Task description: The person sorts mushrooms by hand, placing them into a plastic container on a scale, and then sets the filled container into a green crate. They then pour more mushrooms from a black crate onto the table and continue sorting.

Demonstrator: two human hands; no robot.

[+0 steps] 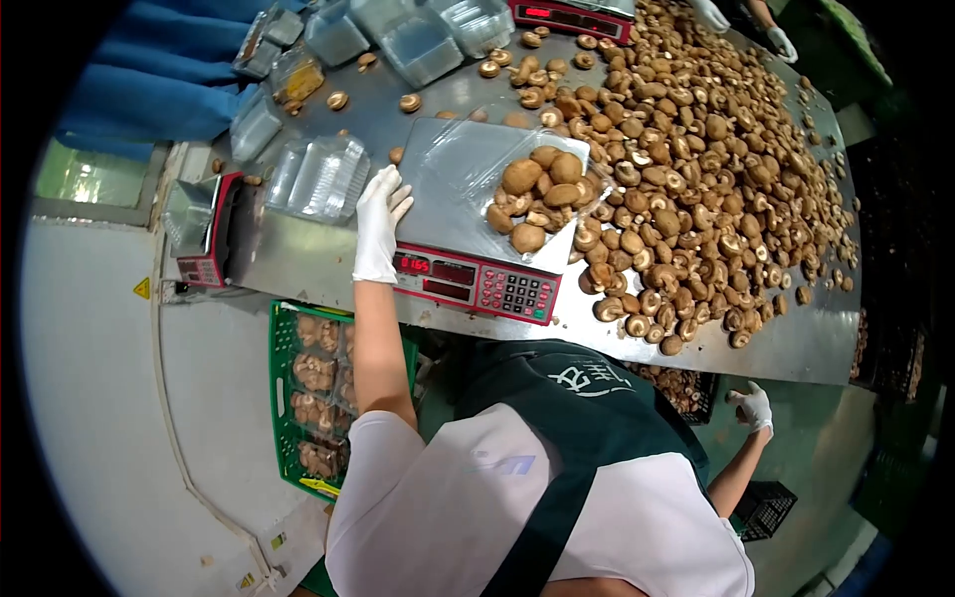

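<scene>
My left hand [379, 224], in a white glove, is open, its fingers stretched out at the left edge of a scale [448, 164]. It holds nothing. The scale has a flat metal plate and a red front panel with lit digits and a keypad. On the plate's right side sits a clear plastic punnet [600, 187] with several brown shiitake mushrooms [562, 194] in it. Out to the right, below the table edge, hangs my right hand [754, 408], also gloved. Its fingers are loosely bent and apart, with nothing visible in them.
A large shiitake heap [696, 169] covers the table's right side. Plastic punnets [318, 179] lie left and at the back. Other scales [204, 229] stand left and at the far edge. Below are a green crate [282, 398] of packed mushrooms and a black crate [764, 509]. A co-worker's gloved hand [783, 45] shows top right.
</scene>
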